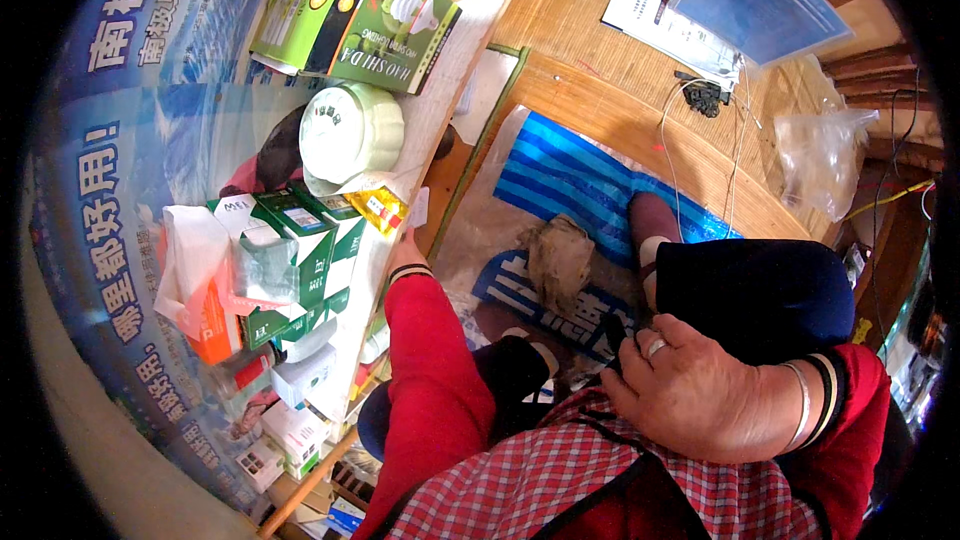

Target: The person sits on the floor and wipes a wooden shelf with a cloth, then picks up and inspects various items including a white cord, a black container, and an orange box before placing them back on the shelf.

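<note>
My left hand [407, 251] reaches to the edge of the white shelf [352, 349], just below a yellow packet [379, 208]; its fingers are mostly hidden by the edge, so any hold cannot be told. Close to my body, over the checked apron [517, 476], my right hand [675, 382] is curled around a small dark object [616, 331], mostly covered by the fingers. The hand wears a ring and a bracelet. Beneath, a crumpled translucent plastic bag [561, 259] lies on a printed plastic sheet [517, 165] between my feet.
Green and white bulb boxes [300, 262], a pale lidded container [352, 131] and a large green lighting box [360, 22] crowd the shelf. Thin cables [675, 165] hang over the wooden tabletop [592, 82], near a clear plastic bag [821, 157] and a blue folder [761, 0].
</note>
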A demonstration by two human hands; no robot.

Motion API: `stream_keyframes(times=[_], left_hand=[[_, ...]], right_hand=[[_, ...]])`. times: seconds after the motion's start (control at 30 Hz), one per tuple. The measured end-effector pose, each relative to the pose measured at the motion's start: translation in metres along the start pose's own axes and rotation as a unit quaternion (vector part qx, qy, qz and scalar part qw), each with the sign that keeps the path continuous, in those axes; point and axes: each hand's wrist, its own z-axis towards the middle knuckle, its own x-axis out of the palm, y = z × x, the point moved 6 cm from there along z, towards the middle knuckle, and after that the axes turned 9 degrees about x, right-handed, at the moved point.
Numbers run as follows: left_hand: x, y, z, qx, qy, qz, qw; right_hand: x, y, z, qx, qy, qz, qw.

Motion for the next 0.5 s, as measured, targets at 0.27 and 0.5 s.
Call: stream_keyframes(times=[0.27,0.5], left_hand=[[0.020,0.032,0.019,-0.036,-0.105,-0.094,0.989],[0.059,-0.013,-0.046,-0.076,-0.349,-0.646,0.675]], right_hand=[[0.001,0.008,-0.001,-0.020,0.071,-0.018,0.997],[-0.001,0.028,-0.005,-0.056,0.077,-0.041,0.995]])
